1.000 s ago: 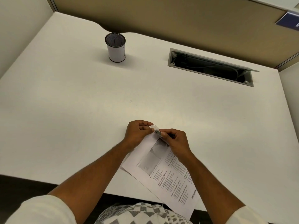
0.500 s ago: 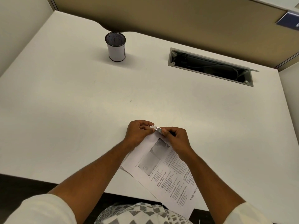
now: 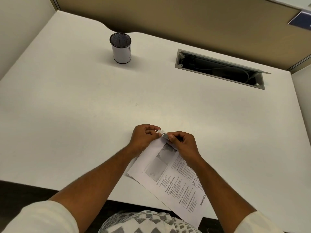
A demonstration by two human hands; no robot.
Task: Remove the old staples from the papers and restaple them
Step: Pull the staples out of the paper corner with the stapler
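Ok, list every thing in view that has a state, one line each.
Stapled printed white papers: flat on the desk, far corner lifted and pinched.
Small silver metal tool: at that corner, gripped.
Left hand: pinching the corner.
Right hand: gripping the tool.
Black mesh cup: upright.
Grey cable hatch: open.

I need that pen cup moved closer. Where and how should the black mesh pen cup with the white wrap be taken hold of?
Grip the black mesh pen cup around its white-wrapped wall, fingers coming from the near side; it stands upright and alone, with no handle.
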